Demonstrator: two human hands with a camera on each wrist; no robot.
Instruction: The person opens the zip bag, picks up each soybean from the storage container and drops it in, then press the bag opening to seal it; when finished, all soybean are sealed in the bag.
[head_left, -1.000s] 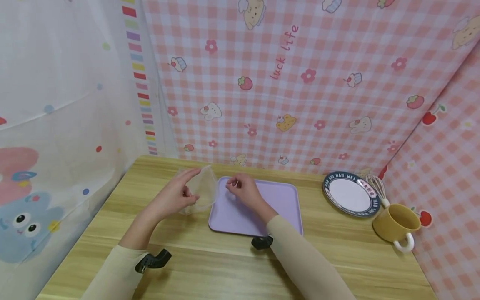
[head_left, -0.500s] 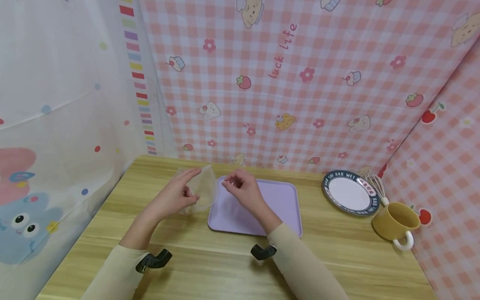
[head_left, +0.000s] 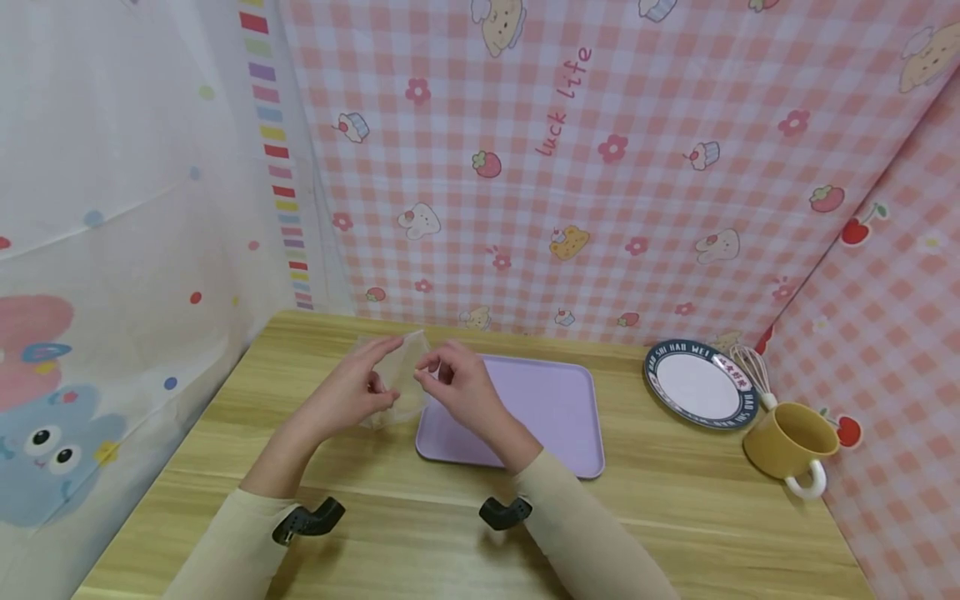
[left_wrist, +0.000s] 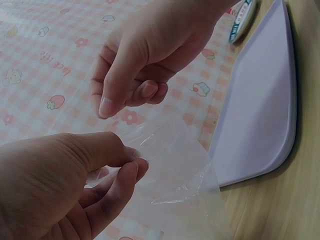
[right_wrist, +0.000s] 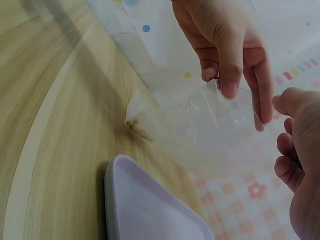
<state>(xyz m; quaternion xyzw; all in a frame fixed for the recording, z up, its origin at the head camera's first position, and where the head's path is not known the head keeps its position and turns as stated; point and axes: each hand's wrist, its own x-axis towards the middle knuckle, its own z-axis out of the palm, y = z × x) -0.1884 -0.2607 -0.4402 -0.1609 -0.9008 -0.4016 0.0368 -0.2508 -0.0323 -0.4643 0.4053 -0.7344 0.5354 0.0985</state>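
Note:
My left hand (head_left: 348,387) pinches the rim of a clear plastic bag (head_left: 408,375) between thumb and fingers, holding it above the table left of a lilac tray (head_left: 540,408). In the right wrist view, a few small brown round pieces (right_wrist: 132,124) lie in the bag's bottom corner. My right hand (head_left: 465,387) is close to the bag's mouth, over the tray's left edge, its thumb and fingertips drawn together. Whether anything small sits between those fingertips, I cannot tell. In the left wrist view, the right hand (left_wrist: 145,62) hangs above the bag (left_wrist: 175,170), apart from the left hand.
A white plate with a dark lettered rim (head_left: 656,367) stands at the back right. Beside it are a whisk (head_left: 757,375) and a yellow mug (head_left: 787,442) with a white handle. Patterned cloths hang behind the wooden table (head_left: 405,525) and at both sides.
My right hand has moved left from over the tray to the bag's mouth. The left hand and the bag stay almost in place.

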